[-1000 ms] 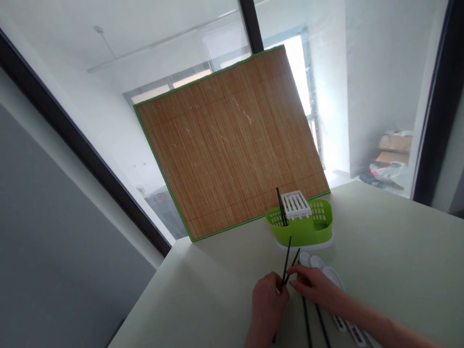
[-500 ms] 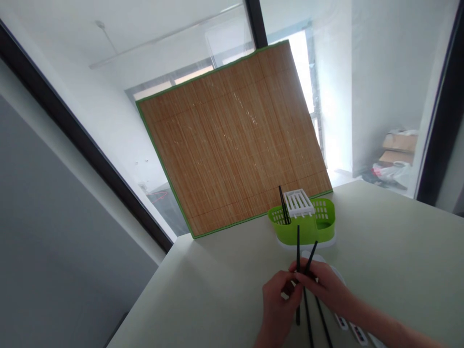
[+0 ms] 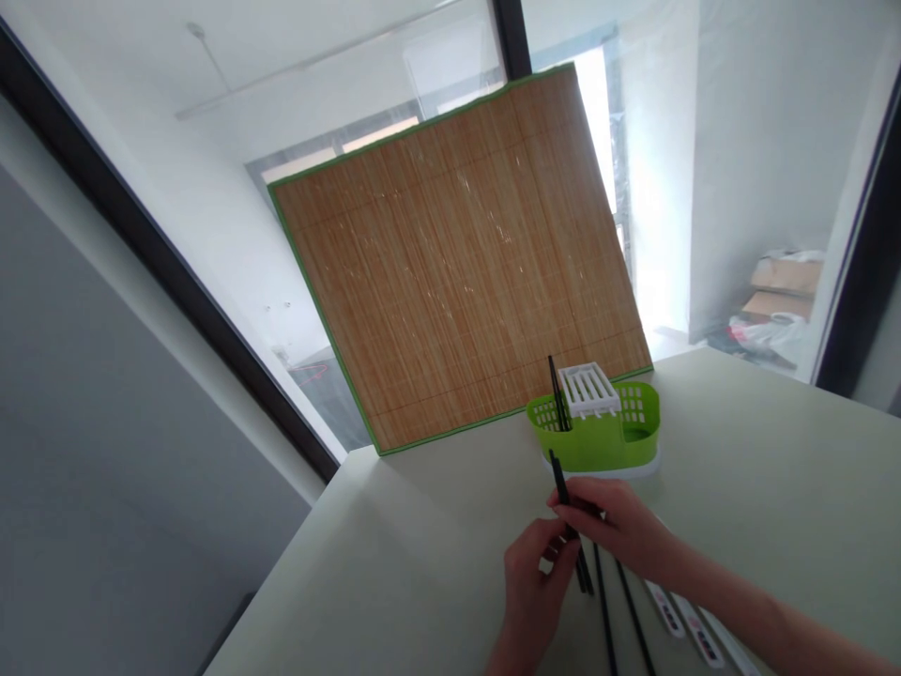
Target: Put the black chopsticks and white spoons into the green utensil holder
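Note:
In front of me I hold a pair of black chopsticks [image 3: 560, 481] side by side, slanting with their upper ends toward the green holder. My right hand [image 3: 614, 518] is closed on them from the right. My left hand [image 3: 536, 571] pinches them a little lower; some of its fingertips are hidden. More black chopsticks [image 3: 603, 610] lie on the table below my right hand. Beside them, partly under my right forearm, are white handles [image 3: 665, 608] with small dark and red marks; their other ends are covered.
A green utensil holder [image 3: 589, 451] with a white slatted tray [image 3: 589, 389] on top stands beyond my hands. Black chopsticks [image 3: 558, 399] stand in its left compartment. Behind it, a bamboo mat [image 3: 457, 282] leans against the glass. The pale table [image 3: 436, 535] has an angled left edge.
The two chopsticks were apart at an angle, one by each hand; now they lie together. My right hand has moved slightly left and up. The view has shifted a little.

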`<state>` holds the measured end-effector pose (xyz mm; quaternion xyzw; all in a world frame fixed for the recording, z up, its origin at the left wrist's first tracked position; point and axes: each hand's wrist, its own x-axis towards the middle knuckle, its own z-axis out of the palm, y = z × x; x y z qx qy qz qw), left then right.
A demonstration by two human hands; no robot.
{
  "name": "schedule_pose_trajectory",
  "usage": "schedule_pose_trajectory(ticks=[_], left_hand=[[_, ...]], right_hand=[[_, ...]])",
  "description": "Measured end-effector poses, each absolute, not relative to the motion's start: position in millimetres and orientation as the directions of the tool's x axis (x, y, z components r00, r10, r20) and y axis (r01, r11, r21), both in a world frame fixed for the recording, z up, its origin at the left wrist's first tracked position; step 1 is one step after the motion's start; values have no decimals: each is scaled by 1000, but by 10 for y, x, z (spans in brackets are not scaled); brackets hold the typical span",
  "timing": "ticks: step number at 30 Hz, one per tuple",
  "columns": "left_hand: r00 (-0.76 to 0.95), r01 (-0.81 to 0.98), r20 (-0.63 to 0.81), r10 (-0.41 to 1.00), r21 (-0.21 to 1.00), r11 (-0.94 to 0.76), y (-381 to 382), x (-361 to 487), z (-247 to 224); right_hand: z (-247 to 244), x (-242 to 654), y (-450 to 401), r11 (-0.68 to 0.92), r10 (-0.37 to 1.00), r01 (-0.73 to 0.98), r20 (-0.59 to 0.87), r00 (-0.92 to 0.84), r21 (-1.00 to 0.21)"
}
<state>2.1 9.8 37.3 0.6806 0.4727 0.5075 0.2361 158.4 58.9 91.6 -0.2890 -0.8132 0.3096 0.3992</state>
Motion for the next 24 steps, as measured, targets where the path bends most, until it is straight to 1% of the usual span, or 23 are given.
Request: schedule_pose_trajectory(ticks=[4, 8, 15, 18, 24], left_hand=[[51, 398, 411, 910, 827, -396, 109, 22, 378], [57, 353, 374, 926, 859, -369, 122, 39, 368], [-13, 240, 387, 922, 896, -373, 132, 122, 334], [-23, 278, 411, 911, 878, -389, 127, 133, 358], [-15, 450, 547, 837, 751, -483, 114, 140, 452]], right_hand=[[923, 1587, 558, 658, 717, 270, 474, -512, -703], [854, 1630, 540, 672, 708, 293, 474, -523, -680], [791, 1679, 522, 689, 692, 296, 479, -540, -662], [774, 1678, 519, 704, 678, 285, 494, -544, -651], [787, 1700, 512, 708, 660, 247, 495, -565, -661]])
